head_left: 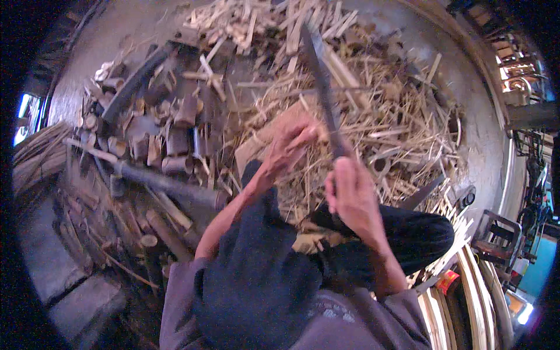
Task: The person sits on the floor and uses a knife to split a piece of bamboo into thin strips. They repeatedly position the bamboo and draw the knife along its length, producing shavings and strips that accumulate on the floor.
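My right hand (357,198) is closed around the handle of a long, dark-bladed machete (324,93). Its blade points up and away from me. To the left of the blade, my left hand (291,143) has its fingers pinched near the lower part of the blade, around a small pale piece of wood (321,132); blur hides its exact shape. Under and beside my left hand lies a flat, light brown wooden block (249,144). Thin split sticks and shavings (402,128) cover the floor beyond and to the right of both hands.
Short cut log pieces (178,140) lie to the left, with a long pole (169,184) across the near side. More split sticks (245,23) are heaped at the far side. Long pale strips (466,291) stand at the lower right, near a dark metal frame (496,239).
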### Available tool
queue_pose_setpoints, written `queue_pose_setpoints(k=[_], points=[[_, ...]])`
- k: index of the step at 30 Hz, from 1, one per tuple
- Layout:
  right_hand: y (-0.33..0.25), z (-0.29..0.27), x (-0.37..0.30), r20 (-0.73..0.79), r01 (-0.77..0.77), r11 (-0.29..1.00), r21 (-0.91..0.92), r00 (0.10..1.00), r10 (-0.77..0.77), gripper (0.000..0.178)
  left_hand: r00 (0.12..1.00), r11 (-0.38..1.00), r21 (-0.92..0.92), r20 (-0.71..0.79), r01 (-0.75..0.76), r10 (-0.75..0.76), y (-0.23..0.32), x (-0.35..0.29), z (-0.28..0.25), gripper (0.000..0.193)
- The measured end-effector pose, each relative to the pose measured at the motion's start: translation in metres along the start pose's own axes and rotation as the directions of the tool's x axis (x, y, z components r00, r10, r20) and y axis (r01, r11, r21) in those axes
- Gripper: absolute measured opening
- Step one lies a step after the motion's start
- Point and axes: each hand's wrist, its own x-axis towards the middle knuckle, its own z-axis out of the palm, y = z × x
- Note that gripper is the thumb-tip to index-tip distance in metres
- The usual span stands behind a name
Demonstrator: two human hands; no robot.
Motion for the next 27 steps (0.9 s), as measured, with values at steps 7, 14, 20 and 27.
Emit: queue_pose_setpoints(k=[7,14,20,27], points=[[0.018,-0.011,0.013,0.045,0.052,0.998,0.034,0.998,-0.054,0.045,0.994,0.993,-0.106,-0.097,0.049,-0.059,-0.020,-0.006,0.010,0.026],[0.027,0.005,0.004,0.060,-0.022,0.999,0.044,0.998,0.019,0.046,0.989,0.972,0.235,-0.147,0.021,0.014,-0.021,-0.025,-0.007,0.028],[0.034,-0.012,0.017,0.121,-0.081,0.992,0.096,0.990,0.069,0.046,0.917,0.883,0.411,-0.396,0.226,-0.050,0.003,-0.028,-0.017,0.040],[0.040,0.000,0.038,0.111,0.050,0.990,-0.135,0.993,-0.035,0.045,0.877,0.851,0.345,-0.418,0.395,-0.237,0.067,-0.018,-0.021,0.060]])
